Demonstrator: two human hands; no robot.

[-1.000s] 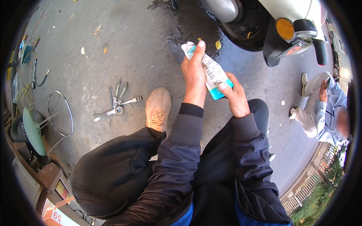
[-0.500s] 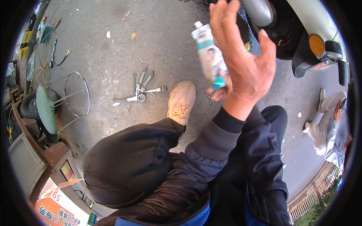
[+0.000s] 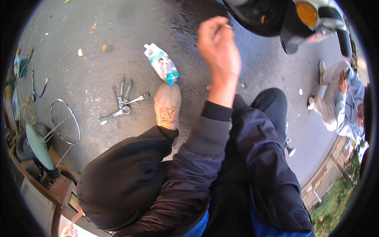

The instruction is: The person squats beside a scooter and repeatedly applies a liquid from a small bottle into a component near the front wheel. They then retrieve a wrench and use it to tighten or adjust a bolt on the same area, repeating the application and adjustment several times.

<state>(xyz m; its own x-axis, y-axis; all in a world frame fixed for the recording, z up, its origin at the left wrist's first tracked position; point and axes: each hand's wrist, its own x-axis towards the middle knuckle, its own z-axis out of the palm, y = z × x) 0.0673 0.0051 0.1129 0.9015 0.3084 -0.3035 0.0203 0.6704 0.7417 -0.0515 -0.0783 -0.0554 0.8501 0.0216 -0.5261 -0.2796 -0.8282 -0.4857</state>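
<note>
My left hand is raised in front of me, its fingers curled in toward the thumb. It is a little blurred, and I cannot make out anything between the fingers. Behind the left wrist, my right hand is almost wholly hidden; just a fingertip shows. A white and teal spouted pouch is to the left of both hands, apart from them. Its teal end overlaps the toe of my tan shoe in the view. Whether the pouch lies on the ground or is still in the air, I cannot tell.
Several hand tools lie on the asphalt left of the shoe. A round green seat with a metal ring stands at far left. A vehicle with an orange lamp is at the upper right. A seated person is at far right.
The pouch has left my right hand and is now farther left, near the shoe. My left hand has gone from spread fingers to curled ones. The whole view has shifted.
</note>
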